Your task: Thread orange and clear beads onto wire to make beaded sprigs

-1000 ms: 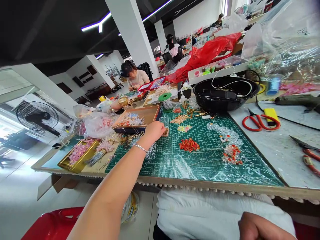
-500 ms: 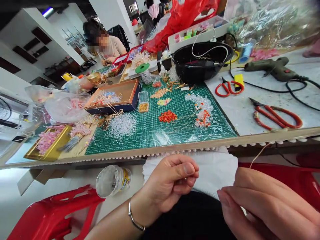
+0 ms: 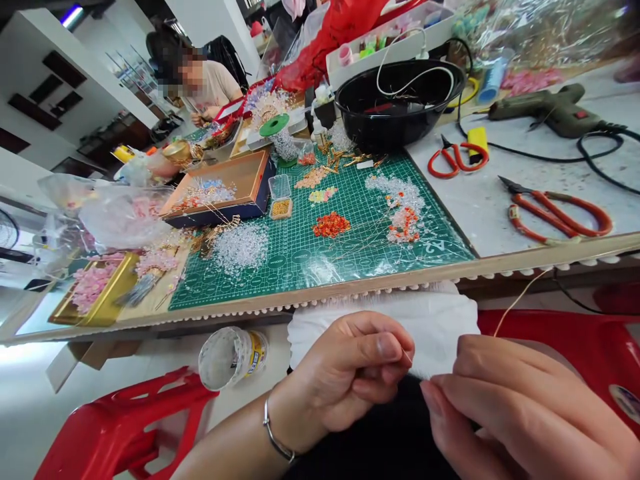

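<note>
My left hand (image 3: 367,370), with a silver bangle at its wrist, is closed in a pinch in front of the table edge. A thin wire (image 3: 407,358) sticks out from between its thumb and forefinger. My right hand (image 3: 525,407) is just to the right, thumb and fingers pressed together in a pinch; what they hold is hidden or too fine to make out. The fingertips of both hands are a small gap apart. A white cloth (image 3: 435,327) lies behind and below them. On the green cutting mat (image 3: 285,260) beyond are orange beads (image 3: 331,225) and clear beads (image 3: 241,247).
Red-handled pliers (image 3: 560,213), small red-handled snips (image 3: 457,159) and a glue gun (image 3: 550,113) lie at the right. A black basin (image 3: 395,127) stands behind the mat. Red stools (image 3: 125,413) flank me, and a white bucket (image 3: 225,360) sits lower left. Another person (image 3: 210,87) works further back.
Both hands have drawn slightly closer together. A fine wire now shows at my left fingertips. The view has shifted a little.
</note>
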Motion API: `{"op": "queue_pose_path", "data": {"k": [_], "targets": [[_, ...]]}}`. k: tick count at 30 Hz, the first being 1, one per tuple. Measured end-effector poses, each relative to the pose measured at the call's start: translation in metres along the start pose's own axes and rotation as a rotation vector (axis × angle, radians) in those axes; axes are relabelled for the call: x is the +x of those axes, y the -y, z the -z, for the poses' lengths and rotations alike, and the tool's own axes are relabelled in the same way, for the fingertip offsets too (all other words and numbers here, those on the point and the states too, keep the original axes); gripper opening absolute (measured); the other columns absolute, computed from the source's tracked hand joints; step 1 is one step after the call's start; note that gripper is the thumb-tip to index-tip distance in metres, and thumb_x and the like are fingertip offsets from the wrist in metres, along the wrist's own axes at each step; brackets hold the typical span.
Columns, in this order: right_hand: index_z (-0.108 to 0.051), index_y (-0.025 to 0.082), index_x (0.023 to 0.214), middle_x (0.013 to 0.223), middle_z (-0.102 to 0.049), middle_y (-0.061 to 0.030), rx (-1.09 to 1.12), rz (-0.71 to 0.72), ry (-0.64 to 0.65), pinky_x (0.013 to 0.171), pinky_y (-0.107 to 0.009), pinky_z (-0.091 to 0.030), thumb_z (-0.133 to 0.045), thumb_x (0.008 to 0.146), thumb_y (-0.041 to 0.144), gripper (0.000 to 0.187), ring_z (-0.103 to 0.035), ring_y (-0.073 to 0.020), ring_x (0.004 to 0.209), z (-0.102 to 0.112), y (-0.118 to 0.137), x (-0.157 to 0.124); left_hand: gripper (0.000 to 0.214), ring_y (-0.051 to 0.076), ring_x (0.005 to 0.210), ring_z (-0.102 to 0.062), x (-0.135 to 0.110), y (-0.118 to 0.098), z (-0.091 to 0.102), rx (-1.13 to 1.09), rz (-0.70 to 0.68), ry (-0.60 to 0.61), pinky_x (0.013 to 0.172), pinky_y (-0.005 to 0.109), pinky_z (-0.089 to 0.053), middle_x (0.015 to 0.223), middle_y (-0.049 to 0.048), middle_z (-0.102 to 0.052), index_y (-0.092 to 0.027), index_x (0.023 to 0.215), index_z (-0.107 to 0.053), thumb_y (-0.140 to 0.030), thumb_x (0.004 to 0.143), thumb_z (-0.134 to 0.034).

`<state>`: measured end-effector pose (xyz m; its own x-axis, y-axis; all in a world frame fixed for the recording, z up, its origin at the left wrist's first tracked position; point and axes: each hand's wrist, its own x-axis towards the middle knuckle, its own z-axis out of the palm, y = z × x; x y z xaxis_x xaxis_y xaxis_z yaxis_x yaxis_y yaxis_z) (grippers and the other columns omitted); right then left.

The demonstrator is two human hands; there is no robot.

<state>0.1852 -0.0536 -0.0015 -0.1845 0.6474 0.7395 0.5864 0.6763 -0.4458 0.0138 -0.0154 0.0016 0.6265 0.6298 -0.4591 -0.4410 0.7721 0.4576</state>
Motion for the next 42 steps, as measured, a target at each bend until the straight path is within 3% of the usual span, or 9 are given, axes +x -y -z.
{"op": "queue_pose_path", "data": {"k": [7,12,18,26,29,31,34,36,42], "targets": [[-0.055,0.025,0.071,0.067,-0.071,-0.0031,-0.049,0.034,0.125,0.057,-0.033,-0.056,-0.054,0.089,0.009,0.025,-0.069,-0.0180,0.060,0.001,0.000,-0.005,0.026,0.001,0.047,-0.039,0.000,-0.001,0.001,-0.027,0.009,-0.016,0.035,0.009,-0.017,0.061,0.0004,-0.054,-0.010,0.074,-0.072,-0.025,0.067,-0.090],[-0.055,0.027,0.071,0.062,-0.069,-0.0022,-0.081,-0.015,0.105,0.054,-0.034,-0.056,-0.055,0.088,0.009,0.024,-0.069,-0.0195,0.059,0.001,0.001,-0.006,0.028,0.001,0.045,-0.038,0.002,-0.001,0.000,-0.022,0.029,-0.002,0.034,0.009,-0.018,0.060,0.0003,-0.055,-0.009,0.074,-0.071,-0.027,0.066,-0.091],[-0.053,0.027,0.071,0.060,-0.067,-0.0018,-0.070,0.033,0.117,0.050,-0.034,-0.051,-0.055,0.087,0.007,0.025,-0.067,-0.0193,0.056,0.000,0.000,-0.005,0.026,0.001,0.046,-0.037,0.001,0.001,0.003,-0.013,0.022,0.020,0.036,0.009,-0.017,0.061,-0.0001,-0.054,-0.009,0.074,-0.071,-0.028,0.070,-0.089],[-0.048,0.028,0.084,0.054,-0.061,0.0041,0.007,0.049,0.118,0.049,-0.030,-0.047,-0.054,0.088,0.004,0.024,-0.061,-0.0158,0.050,0.001,-0.002,0.011,0.034,0.001,0.045,-0.037,0.000,0.002,-0.002,0.046,0.011,-0.047,0.037,0.013,-0.012,0.063,0.0003,-0.055,-0.010,0.071,-0.069,-0.033,0.063,-0.093],[-0.049,0.027,0.089,0.053,-0.058,0.0051,0.053,0.018,0.209,0.047,-0.029,-0.043,-0.051,0.090,0.003,0.023,-0.055,-0.0146,0.045,0.002,-0.005,0.014,0.034,0.001,0.044,-0.035,-0.004,0.000,-0.005,0.199,-0.085,-0.085,0.038,0.016,-0.013,0.064,0.0005,-0.057,-0.011,0.075,-0.072,-0.040,0.069,-0.089],[-0.051,0.025,0.090,0.055,-0.058,0.0041,0.079,-0.058,0.245,0.045,-0.026,-0.042,-0.051,0.094,0.009,0.016,-0.053,-0.0134,0.045,0.002,-0.007,0.013,0.028,0.003,0.048,-0.040,-0.009,-0.004,-0.006,0.416,-0.241,-0.131,0.042,0.018,-0.023,0.071,0.0023,-0.061,-0.015,0.081,-0.077,-0.042,0.079,-0.082],[-0.053,0.023,0.094,0.063,-0.063,0.0023,0.127,-0.184,0.272,0.046,-0.022,-0.045,-0.051,0.099,0.019,0.006,-0.058,-0.0115,0.048,0.003,-0.009,0.012,0.013,0.013,0.071,-0.059,-0.016,-0.010,-0.009,0.850,-0.538,-0.188,0.061,0.024,-0.043,0.084,0.0051,-0.068,-0.023,0.089,-0.081,-0.033,0.089,-0.073],[-0.053,0.022,0.098,0.065,-0.066,0.0018,0.147,-0.214,0.290,0.047,-0.020,-0.047,-0.049,0.101,0.023,0.005,-0.061,-0.0110,0.050,0.004,-0.009,0.011,0.009,0.016,0.081,-0.062,-0.018,-0.013,-0.012,1.030,-0.657,-0.204,0.072,0.027,-0.046,0.085,0.0051,-0.069,-0.025,0.089,-0.081,-0.027,0.089,-0.073],[-0.051,0.023,0.093,0.068,-0.068,0.0019,0.149,-0.204,0.334,0.049,-0.022,-0.047,-0.046,0.098,0.014,0.011,-0.063,-0.0112,0.051,0.004,-0.010,0.010,0.009,0.015,0.079,-0.060,-0.020,-0.014,-0.014,1.122,-0.649,-0.140,0.071,0.027,-0.046,0.086,0.0041,-0.066,-0.023,0.090,-0.077,-0.022,0.091,-0.068]]}}
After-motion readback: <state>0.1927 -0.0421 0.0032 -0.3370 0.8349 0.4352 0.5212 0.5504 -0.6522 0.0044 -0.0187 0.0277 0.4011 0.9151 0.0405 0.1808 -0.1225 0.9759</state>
